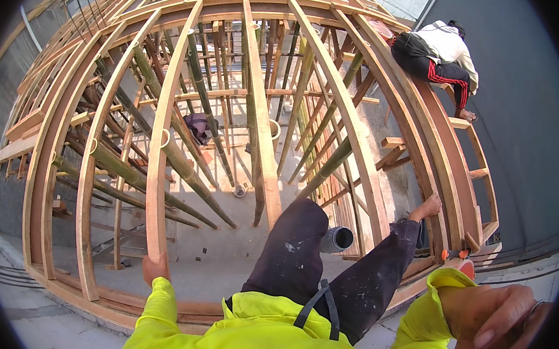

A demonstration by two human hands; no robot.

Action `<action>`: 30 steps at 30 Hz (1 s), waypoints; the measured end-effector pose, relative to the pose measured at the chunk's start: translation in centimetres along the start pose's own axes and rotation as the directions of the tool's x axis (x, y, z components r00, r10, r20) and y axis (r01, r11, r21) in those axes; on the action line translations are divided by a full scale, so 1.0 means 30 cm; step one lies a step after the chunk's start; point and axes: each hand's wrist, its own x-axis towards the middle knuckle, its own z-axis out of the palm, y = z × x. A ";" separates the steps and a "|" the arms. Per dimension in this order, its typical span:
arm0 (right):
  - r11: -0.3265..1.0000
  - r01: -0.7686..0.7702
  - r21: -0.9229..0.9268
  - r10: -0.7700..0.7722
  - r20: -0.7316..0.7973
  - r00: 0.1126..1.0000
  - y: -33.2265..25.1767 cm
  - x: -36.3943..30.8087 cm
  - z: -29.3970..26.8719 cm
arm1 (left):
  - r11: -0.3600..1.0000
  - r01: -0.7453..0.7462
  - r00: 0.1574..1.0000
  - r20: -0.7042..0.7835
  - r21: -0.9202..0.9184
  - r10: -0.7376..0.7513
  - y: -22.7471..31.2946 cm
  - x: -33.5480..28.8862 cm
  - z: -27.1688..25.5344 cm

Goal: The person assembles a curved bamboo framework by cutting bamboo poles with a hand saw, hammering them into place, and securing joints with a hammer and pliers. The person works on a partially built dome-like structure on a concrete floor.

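My left hand [155, 269] is wrapped round the near end of a long wooden beam [156, 192], one of several running away from me. Raised close on the right is my right hand [501, 326], its fingers curled together. What it holds, if anything, is hidden. Just beyond that hand lies an orange and black item [460, 262] on the frame, partly covered by my sleeve, its kind unclear. My bare foot [427, 207] rests on a beam at the right, and my dark trouser legs are spread over the framework.
Bamboo poles [192, 171] stand under the beams, with a concrete floor [202, 260] far below through the gaps. A dark pipe [337, 239] rises beside my leg. Another person [440, 53] crouches on the far right frame, beside a grey wall [522, 127].
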 end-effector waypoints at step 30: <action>-0.096 -0.752 -0.652 0.995 -0.046 -0.087 0.154 -1.641 0.090 | 0.994 -0.071 0.995 -0.078 -0.086 0.064 -0.032 0.000 0.034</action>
